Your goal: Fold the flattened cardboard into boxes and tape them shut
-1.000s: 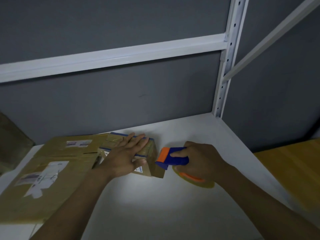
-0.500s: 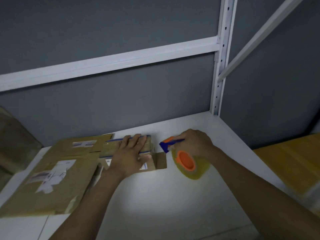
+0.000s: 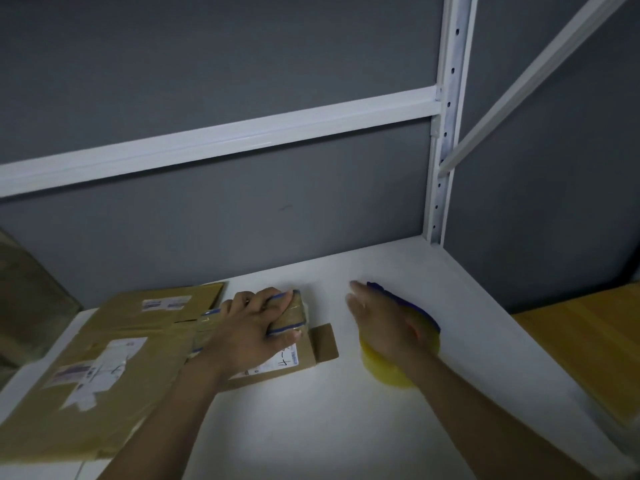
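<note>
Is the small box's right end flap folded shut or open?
Open: the flap lies flat on the shelf, sticking out from the small box.

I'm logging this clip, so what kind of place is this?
Likely a packing or storage room: a white metal rack shelf as workbench, flattened cardboard lying on it, a tape dispenser under the right hand.

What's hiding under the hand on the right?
A tape dispenser: its blue handle and yellow tape roll peek out around the right hand. Its middle is covered, so the grip is unclear.
</note>
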